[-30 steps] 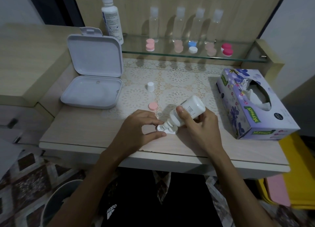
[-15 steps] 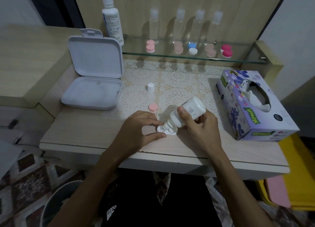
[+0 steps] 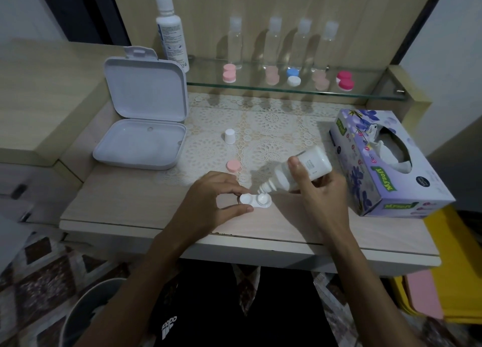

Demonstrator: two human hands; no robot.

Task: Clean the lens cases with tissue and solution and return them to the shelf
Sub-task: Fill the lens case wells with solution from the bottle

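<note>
A white two-well lens case [image 3: 257,200] lies uncapped on the table near the front edge. My left hand [image 3: 212,200] pinches its left end between thumb and forefinger. My right hand [image 3: 322,194] grips a small white solution bottle [image 3: 300,172], tilted with its nozzle just above the case's right well. One pink case cap [image 3: 233,165] lies on the lace mat behind my left hand. The bottle's white cap [image 3: 229,136] stands further back. Several more lens cases [image 3: 293,76] in pink, blue-white and magenta sit on the glass shelf [image 3: 365,92].
An open white plastic box [image 3: 142,140] stands at the left. A purple tissue box [image 3: 383,161] lies at the right. A tall solution bottle [image 3: 170,31] and several clear bottles [image 3: 273,41] line the shelf's back. A bin [image 3: 86,318] sits on the floor below left.
The bottle has lifted slightly, so its nozzle is off the case and both wells show. My left hand keeps its pinch on the case.
</note>
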